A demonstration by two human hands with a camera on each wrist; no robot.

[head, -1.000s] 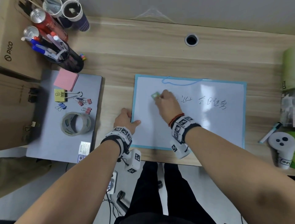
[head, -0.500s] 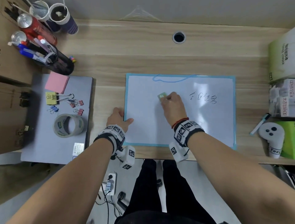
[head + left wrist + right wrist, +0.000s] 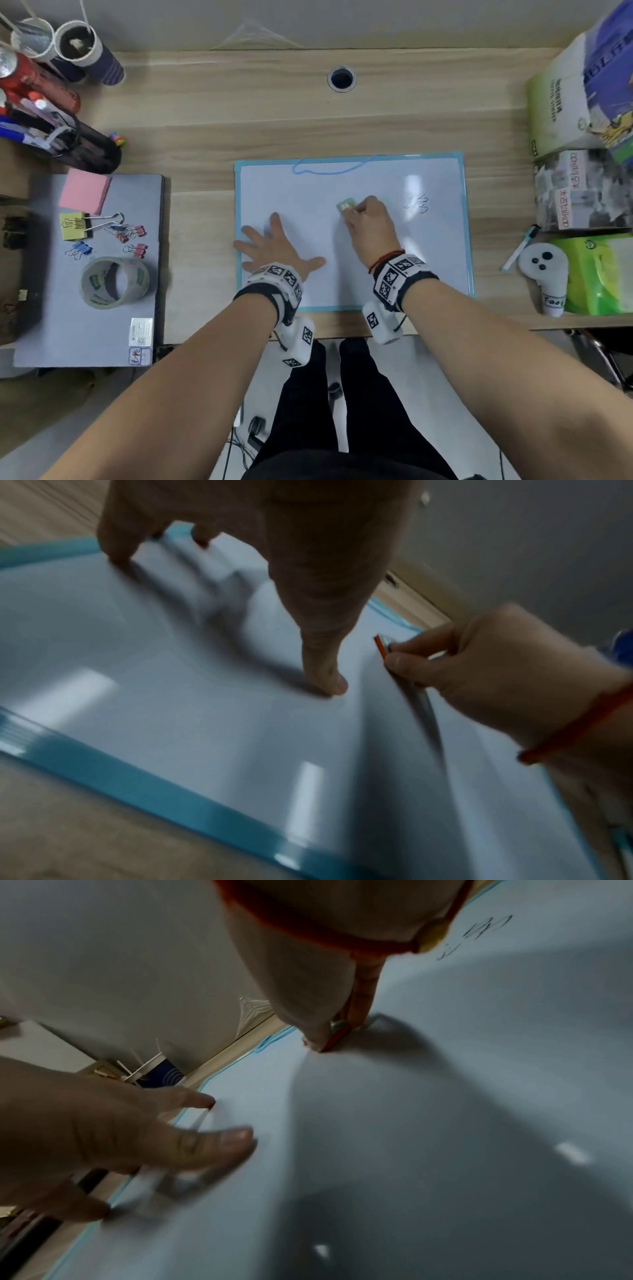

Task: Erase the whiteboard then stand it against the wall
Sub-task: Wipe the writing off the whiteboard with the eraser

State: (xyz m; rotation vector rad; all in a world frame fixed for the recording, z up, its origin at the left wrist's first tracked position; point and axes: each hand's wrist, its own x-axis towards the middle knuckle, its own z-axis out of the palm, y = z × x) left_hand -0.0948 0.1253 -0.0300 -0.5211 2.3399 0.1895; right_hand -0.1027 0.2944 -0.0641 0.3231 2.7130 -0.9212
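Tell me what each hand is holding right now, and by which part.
The right hand pinches a small green eraser by its near end, fingertips curled round it. The left hand holds nothing; it presses flat on the whiteboard.

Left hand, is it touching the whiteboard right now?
Touching. The left wrist view shows the left hand with fingertips planted on the whiteboard, shadows meeting them.

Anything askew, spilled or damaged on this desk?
Nothing stands out. The whiteboard lies flat and square to the desk; only a scribble and a blue loop remain unerased.
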